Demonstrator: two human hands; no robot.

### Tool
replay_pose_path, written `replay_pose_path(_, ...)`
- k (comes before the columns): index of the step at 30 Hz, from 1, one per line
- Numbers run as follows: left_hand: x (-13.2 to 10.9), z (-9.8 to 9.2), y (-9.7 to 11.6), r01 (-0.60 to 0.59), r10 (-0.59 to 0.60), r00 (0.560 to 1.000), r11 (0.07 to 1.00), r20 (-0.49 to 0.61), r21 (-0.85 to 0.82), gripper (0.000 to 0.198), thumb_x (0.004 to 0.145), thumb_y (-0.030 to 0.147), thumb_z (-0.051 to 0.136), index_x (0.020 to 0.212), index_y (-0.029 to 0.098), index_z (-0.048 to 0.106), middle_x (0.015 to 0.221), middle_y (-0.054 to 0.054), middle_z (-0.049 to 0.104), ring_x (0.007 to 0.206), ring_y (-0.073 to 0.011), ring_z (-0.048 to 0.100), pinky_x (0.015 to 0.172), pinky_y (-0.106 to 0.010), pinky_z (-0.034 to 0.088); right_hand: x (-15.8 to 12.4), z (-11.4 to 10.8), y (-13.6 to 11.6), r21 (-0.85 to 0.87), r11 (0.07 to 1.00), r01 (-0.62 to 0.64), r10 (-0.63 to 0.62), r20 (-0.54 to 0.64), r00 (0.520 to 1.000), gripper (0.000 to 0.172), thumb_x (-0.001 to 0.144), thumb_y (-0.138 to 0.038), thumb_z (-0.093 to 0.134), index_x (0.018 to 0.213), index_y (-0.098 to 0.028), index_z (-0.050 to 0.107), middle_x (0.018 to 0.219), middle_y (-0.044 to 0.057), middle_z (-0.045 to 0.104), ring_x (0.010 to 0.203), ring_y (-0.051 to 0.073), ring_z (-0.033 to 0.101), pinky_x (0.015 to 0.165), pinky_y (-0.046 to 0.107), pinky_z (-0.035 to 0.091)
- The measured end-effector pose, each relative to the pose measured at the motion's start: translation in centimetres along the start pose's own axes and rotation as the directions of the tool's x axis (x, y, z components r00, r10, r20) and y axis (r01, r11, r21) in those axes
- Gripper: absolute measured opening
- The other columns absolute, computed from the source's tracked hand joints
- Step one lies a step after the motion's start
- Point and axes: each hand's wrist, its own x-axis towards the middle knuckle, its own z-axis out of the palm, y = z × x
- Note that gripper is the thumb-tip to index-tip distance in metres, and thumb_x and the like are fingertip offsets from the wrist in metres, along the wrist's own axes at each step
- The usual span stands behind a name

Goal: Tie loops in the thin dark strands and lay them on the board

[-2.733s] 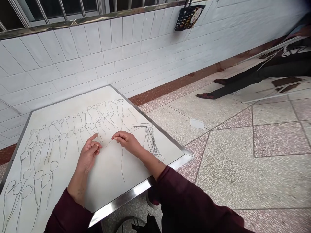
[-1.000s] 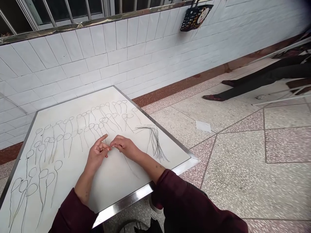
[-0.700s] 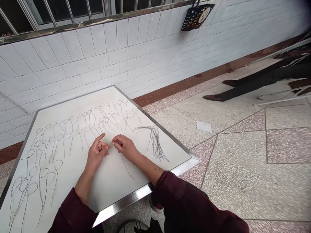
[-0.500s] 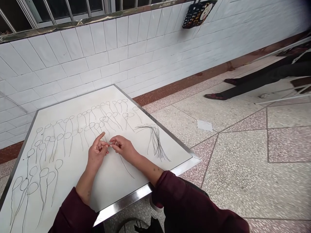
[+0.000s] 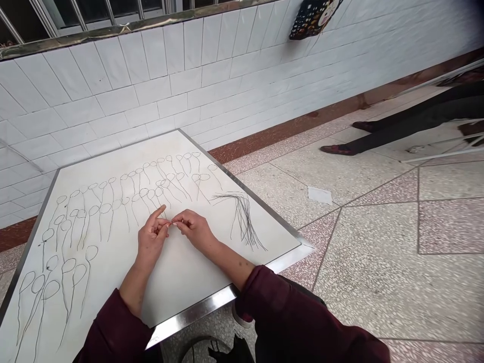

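Over the middle of the white table (image 5: 189,297), my left hand (image 5: 152,238) and my right hand (image 5: 193,229) meet at the fingertips. Each pinches thumb against fingers, with the left index finger raised. What they hold is too thin to name surely; a short dark strand shows at the left fingers. Rows of dark wires with looped ends lie left of my hands and beyond them, among them a looped wire (image 5: 91,253). To the right of my right hand lies a loose bundle of straight, thin dark wires (image 5: 245,222).
A metal edge (image 5: 196,313) borders the table. White tiled wall (image 5: 151,96) rises behind it, with a patterned bag (image 5: 312,19) hanging there. A person's legs (image 5: 401,123) stretch out at right, and a white paper (image 5: 319,195) lies on the floor.
The long dark wire that hung below my right hand toward the table's front no longer shows. My hands stay together in nearly the same place; the view has shifted slightly.
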Motion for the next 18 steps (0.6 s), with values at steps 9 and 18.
replay_pose_path(9, 0.1, -0.3, -0.2, -0.004, 0.005, 1.000, 0.999, -0.026, 0.040, 0.050, 0.083, 0.032, 0.061, 0.132, 0.026, 0.054, 0.084, 0.000, 0.068, 0.064, -0.0115, 0.055, 0.070, -0.028, 0.049, 0.6, -0.3, 0.1, 0.164, 0.983, -0.078, 0.067, 0.071, 0.995, 0.009, 0.083, -0.027, 0.063, 0.081, -0.021, 0.070, 0.080, 0.000, 0.058, 0.056, 0.008, 0.051, 0.047, 0.021, 0.045)
replay_pose_path(18, 0.3, -0.4, -1.1, -0.056, 0.056, 0.998, 0.998, -0.020, 0.037, 0.050, 0.084, 0.032, 0.061, 0.133, 0.027, 0.053, 0.086, 0.000, 0.068, 0.072, -0.0135, 0.059, 0.069, -0.027, 0.050, 0.6, -0.8, -0.2, 0.060, 0.998, -0.026, 0.023, 0.050, 0.998, 0.009, 0.084, -0.025, 0.062, 0.077, -0.021, 0.068, 0.076, -0.001, 0.057, 0.057, 0.008, 0.051, 0.055, 0.022, 0.046)
